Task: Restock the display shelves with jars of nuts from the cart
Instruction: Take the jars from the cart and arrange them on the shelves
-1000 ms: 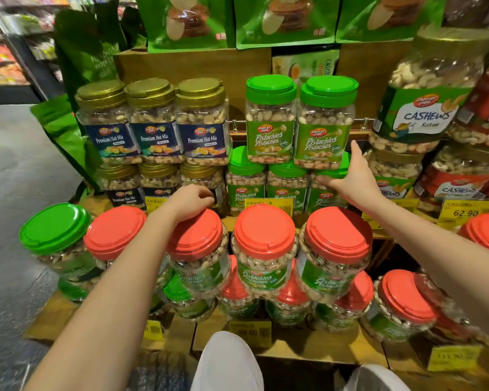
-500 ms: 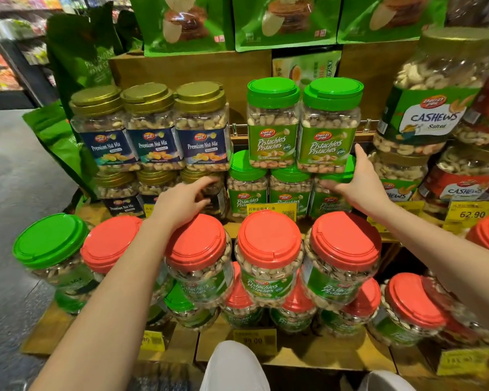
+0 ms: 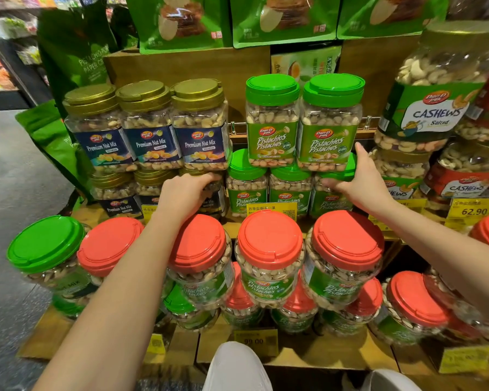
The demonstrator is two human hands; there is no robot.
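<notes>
On the middle wooden shelf (image 3: pixel 266 218) stand gold-lidded Premium Nut Mix jars (image 3: pixel 150 128) and green-lidded pistachio jars (image 3: pixel 271 128), each kind stacked two high. My left hand (image 3: pixel 185 194) reaches over a red lid, and its fingers curl onto the top of the lower right nut mix jar (image 3: pixel 215 204). My right hand (image 3: pixel 360 183) is spread. Its thumb lies across the lower right pistachio jar (image 3: pixel 329 203), and a straight finger points up beside the upper right pistachio jar (image 3: pixel 329 131). No cart is in view.
Large red-lidded pistachio jars (image 3: pixel 269 245) fill the lower tier right under my arms, with one green-lidded jar (image 3: pixel 44 244) at the left end. Cashew jars (image 3: pixel 425 111) are stacked at right. Green snack bags (image 3: pixel 181 21) hang above. The aisle floor (image 3: pixel 12 193) lies to the left.
My left hand has lifted off the red lid and moved forward onto the lower nut mix jar. My right hand has stayed at the right pistachio jars.
</notes>
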